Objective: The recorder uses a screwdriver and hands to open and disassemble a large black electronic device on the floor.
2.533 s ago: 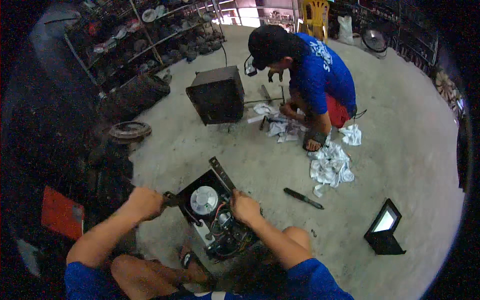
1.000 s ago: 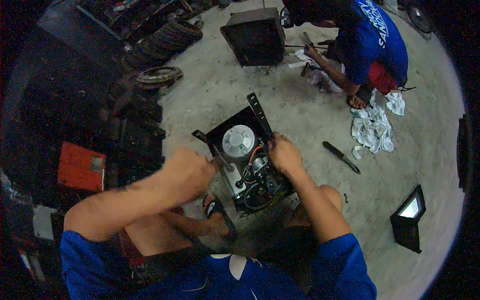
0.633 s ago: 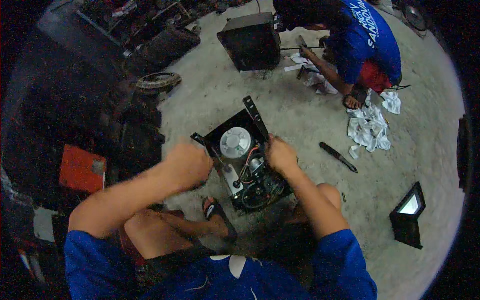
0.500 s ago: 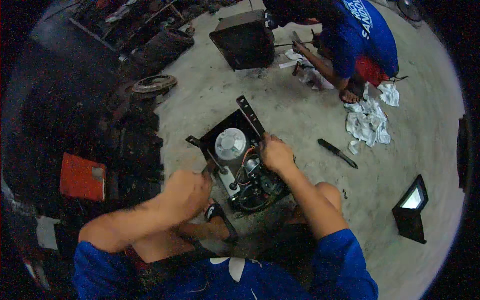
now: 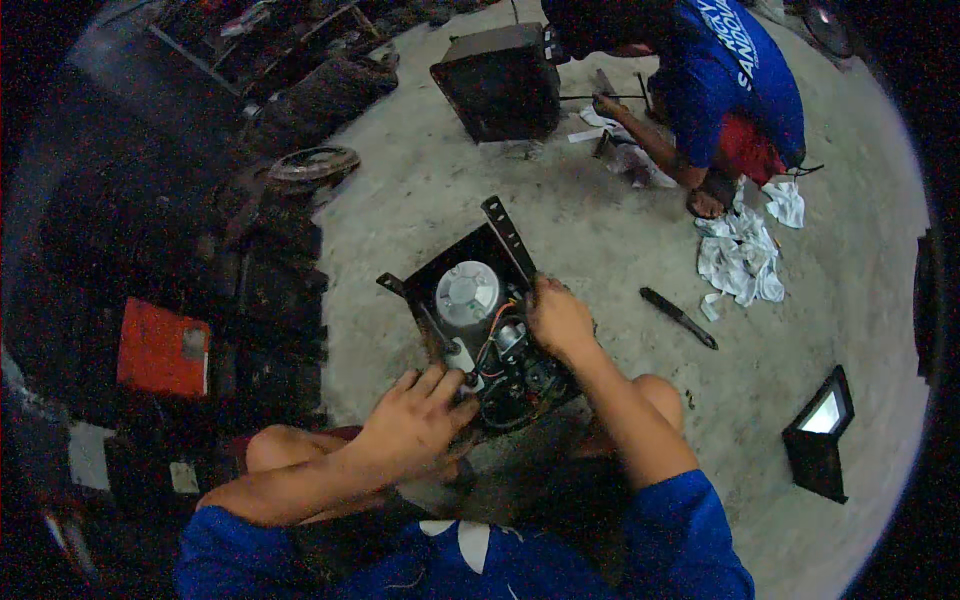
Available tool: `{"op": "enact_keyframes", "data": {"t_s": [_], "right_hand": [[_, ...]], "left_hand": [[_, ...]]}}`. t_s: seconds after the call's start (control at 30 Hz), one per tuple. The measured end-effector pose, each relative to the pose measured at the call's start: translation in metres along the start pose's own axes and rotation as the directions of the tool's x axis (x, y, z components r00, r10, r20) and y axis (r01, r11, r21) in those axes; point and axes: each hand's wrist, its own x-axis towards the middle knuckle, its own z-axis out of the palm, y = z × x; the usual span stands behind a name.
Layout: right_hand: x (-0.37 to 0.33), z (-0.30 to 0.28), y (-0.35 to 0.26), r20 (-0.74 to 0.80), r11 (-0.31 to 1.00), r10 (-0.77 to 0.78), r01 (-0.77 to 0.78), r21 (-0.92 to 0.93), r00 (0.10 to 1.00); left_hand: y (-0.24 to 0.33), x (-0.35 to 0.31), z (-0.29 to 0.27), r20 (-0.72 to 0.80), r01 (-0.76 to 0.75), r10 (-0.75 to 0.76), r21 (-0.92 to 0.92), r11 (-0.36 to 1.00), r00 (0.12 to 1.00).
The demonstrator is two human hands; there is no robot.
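A motor unit [image 5: 520,395] in a black metal frame sits tilted between my legs. On it are a round silver motor housing [image 5: 468,293], a pale plate [image 5: 461,358], several wires and two slotted bracket arms. My right hand [image 5: 562,318] is closed around the frame's right side, beside the longer bracket arm [image 5: 507,232]. At the near left edge, my left hand [image 5: 415,412] has its fingers bent over the unit, close to the pale plate. Its thumb side and whatever lies under the palm are hidden.
A black-handled tool [image 5: 680,318] lies on the floor to the right, with a lit floodlight [image 5: 826,415] farther right. Ahead, a co-worker [image 5: 738,85] crouches by a black box [image 5: 500,90] and crumpled white cloths [image 5: 742,258]. An orange box [image 5: 163,347] stands among dark clutter on the left.
My left hand has moved right and its fingers have spread over the unit's near left edge. My right hand keeps its hold. The whole view has shifted slightly.
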Motion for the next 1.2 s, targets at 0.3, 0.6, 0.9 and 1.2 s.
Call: {"op": "enact_keyframes", "data": {"t_s": [0.3,0.6,0.9,1.2], "right_hand": [[0.002,0.008,0.003,-0.066,0.998,-0.052,0.051,-0.022,0.996],[0.003,0.006,0.001,-0.102,0.996,-0.068,0.062,-0.060,0.992],[0.004,0.004,0.003,-0.085,0.998,-0.059,0.058,-0.013,0.995],[0.002,0.002,-0.002,-0.031,1.000,0.004,-0.005,-0.028,1.000]], "left_hand": [[-0.027,-0.001,0.037,0.009,-0.144,0.161,-0.403,0.904,0.987],[-0.058,0.010,0.050,-0.302,-0.180,0.062,-0.382,0.906,0.951],[-0.156,0.032,0.034,-0.260,-0.141,-0.515,-0.956,0.258,0.817],[-0.206,0.060,0.068,-0.076,0.005,-0.536,-0.989,0.148,0.841]]}}
